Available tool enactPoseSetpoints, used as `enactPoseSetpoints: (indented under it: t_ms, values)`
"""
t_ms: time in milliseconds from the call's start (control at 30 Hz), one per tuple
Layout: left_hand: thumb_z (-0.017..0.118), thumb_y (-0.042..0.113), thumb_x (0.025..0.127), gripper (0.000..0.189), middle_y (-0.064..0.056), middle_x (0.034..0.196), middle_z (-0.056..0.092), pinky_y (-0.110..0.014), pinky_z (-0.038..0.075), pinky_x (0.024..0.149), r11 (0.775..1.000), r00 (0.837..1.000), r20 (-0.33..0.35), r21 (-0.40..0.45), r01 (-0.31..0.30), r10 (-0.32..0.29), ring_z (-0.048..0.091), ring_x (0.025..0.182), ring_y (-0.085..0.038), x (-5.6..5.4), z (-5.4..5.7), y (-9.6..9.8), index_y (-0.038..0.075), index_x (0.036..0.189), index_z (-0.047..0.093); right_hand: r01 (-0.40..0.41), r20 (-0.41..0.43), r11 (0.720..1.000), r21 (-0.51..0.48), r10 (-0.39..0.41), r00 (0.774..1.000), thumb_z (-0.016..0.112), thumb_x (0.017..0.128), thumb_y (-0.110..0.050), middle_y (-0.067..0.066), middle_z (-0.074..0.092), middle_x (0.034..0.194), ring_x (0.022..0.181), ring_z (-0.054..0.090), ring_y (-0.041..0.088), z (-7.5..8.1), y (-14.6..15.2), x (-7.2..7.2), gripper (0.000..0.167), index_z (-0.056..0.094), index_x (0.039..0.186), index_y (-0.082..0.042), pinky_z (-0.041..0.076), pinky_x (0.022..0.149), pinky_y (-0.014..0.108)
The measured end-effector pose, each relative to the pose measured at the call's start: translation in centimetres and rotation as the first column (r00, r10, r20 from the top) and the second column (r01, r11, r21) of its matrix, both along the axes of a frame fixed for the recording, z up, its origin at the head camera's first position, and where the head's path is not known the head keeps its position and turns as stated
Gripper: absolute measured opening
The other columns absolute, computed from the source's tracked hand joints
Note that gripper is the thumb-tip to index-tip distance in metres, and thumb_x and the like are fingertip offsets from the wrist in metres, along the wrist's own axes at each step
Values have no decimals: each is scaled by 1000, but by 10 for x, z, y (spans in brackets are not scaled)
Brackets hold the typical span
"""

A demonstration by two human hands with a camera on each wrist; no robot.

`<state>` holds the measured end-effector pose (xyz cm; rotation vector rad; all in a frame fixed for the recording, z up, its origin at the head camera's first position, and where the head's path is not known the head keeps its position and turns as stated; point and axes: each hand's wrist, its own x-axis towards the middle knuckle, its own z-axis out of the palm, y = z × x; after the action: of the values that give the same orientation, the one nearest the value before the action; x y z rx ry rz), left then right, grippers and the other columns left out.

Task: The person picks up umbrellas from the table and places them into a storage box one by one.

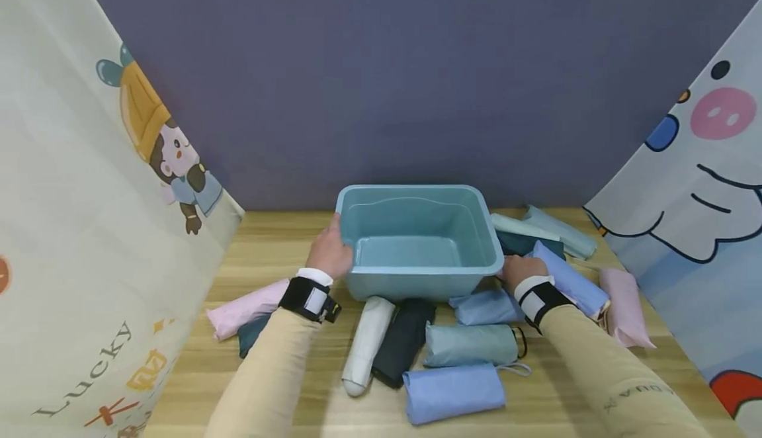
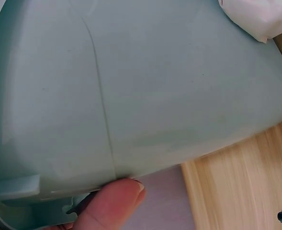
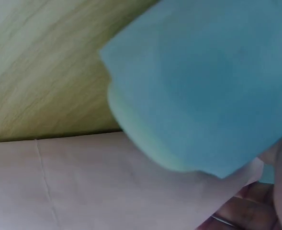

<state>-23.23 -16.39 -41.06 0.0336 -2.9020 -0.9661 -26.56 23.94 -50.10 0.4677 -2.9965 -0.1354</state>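
The pale teal rectangular plastic tub [image 1: 419, 243] sits at the middle of the light wooden tabletop [image 1: 280, 239], empty and upright. It looks rigid and light, with smooth walls that may be slippery; the rolled rim at its two short sides seems the surest place to take hold.

The left hand [image 1: 329, 251] grips the tub's left side, thumb [image 2: 113, 203] curled under the rim's edge in the left wrist view. The right hand [image 1: 521, 270] lies at the tub's right front corner, among the folded umbrellas; whether it holds the tub or a light blue folded umbrella [image 1: 568, 278] cannot be told.

Soft folded umbrellas in sleeves lie around the tub: blue [image 1: 454, 393], grey-green [image 1: 471, 345], black [image 1: 403, 341] and white [image 1: 368, 345] in front, pink [image 1: 247, 308] to its left front.

Behind the tub rises a dull purple wall [image 1: 405, 74], with cartoon-printed curtains [image 1: 89, 180] flanking it.
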Motion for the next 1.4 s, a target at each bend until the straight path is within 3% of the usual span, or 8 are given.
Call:
enactPoseSetpoints:
  t_ms: [167, 400, 533, 733, 967, 1200, 1400]
  values:
    - [51, 4, 80, 77, -31, 127, 53, -50, 45, 95, 999, 1000, -10, -40, -3, 3, 55, 112, -43, -1, -1, 2, -1, 151, 20, -29, -34, 1000, -12, 28, 999, 73, 81, -24, 14, 62, 62, 55, 61, 37, 3, 2, 5, 31, 55, 62, -7, 47, 46, 52]
    - [52, 4, 81, 76, -30, 126, 54, -50, 45, 94, 998, 1000, -19, -57, -22, 21, 56, 110, -41, 0, -1, 0, -1, 150, 21, -48, -26, 998, -46, 47, 999, 73, 78, -16, 14, 62, 61, 50, 58, 34, 18, -4, 4, 21, 58, 69, -6, 46, 43, 52]
    - [51, 5, 82, 75, -30, 126, 55, -50, 45, 95, 998, 1000, -17, -65, -12, 11, 56, 111, -41, -1, 1, 3, -1, 150, 21, -28, -16, 996, -85, 27, 1000, 72, 79, -17, 15, 59, 59, 47, 55, 34, 28, -1, 5, 22, 57, 73, -1, 45, 42, 53]
    - [51, 5, 83, 75, -30, 128, 53, -50, 44, 97, 997, 1000, -10, -72, -12, 12, 54, 115, -41, -1, 1, 3, -1, 150, 20, 3, -69, 990, -142, -12, 998, 75, 77, -26, 20, 59, 62, 50, 55, 39, 43, 4, 10, 35, 56, 80, 3, 41, 40, 54]
    - [52, 5, 82, 75, -30, 128, 53, -50, 44, 96, 998, 1000, -23, -63, -12, 10, 54, 113, -41, 1, -2, -1, -2, 150, 21, 72, -78, 967, -246, -94, 993, 67, 82, -28, 30, 60, 69, 54, 56, 46, 58, 8, 14, 40, 57, 96, 8, 39, 39, 53]
    - [52, 6, 82, 75, -31, 128, 53, -49, 44, 96, 998, 999, -32, -70, -9, 6, 55, 113, -42, 2, -2, -1, -2, 150, 21, 43, -156, 943, -329, -99, 983, 68, 81, -28, 17, 52, 54, 42, 47, 30, 78, 17, 19, 41, 57, 98, 8, 32, 34, 43]
    - [52, 6, 83, 76, -31, 126, 54, -49, 45, 94, 997, 1000, -28, -75, -3, 1, 56, 110, -42, 2, 0, 1, -2, 150, 19, 14, -248, 919, -394, -121, 961, 67, 80, -26, 4, 43, 48, 38, 37, 21, 96, 21, 21, 30, 54, 80, 0, 24, 34, 33]
